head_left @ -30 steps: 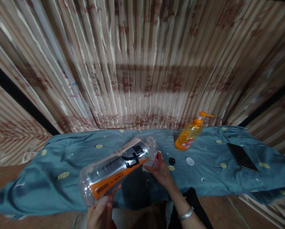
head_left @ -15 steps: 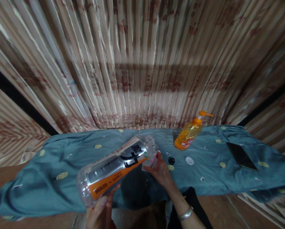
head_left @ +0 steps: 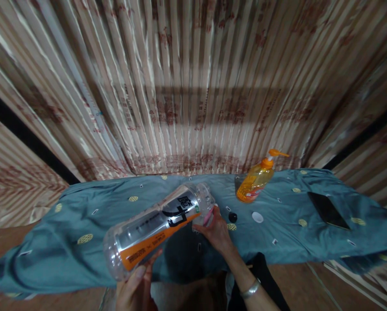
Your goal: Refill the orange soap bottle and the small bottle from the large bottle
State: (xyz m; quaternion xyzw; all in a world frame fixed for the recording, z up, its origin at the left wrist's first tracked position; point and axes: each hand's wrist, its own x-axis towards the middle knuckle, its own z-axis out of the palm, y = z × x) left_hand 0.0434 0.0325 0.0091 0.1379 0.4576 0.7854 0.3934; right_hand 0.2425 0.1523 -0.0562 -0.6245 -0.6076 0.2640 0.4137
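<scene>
A large clear plastic bottle (head_left: 154, 229) with a silver and orange label is tilted, its base towards me on the left and its neck low on the right. Under its base end, my left hand (head_left: 135, 280) is closed around it. My right hand (head_left: 216, 229) is closed on a small clear container (head_left: 199, 220) with a pink edge, held at the bottle's mouth. The bottle partly hides this container, so I cannot tell its exact kind. A black cap (head_left: 232, 217) and a white round lid (head_left: 257, 217) lie just right of my right hand.
An orange pump bottle (head_left: 254, 183) stands towards the back right. Farther right lies a dark flat phone-like object (head_left: 328, 210). All rest on a teal patterned cloth (head_left: 67, 259); a striped curtain (head_left: 193, 86) hangs behind.
Almost nothing differs. Both hands keep the bottle and the small container in nearly the same position, with only a slight shift of the view.
</scene>
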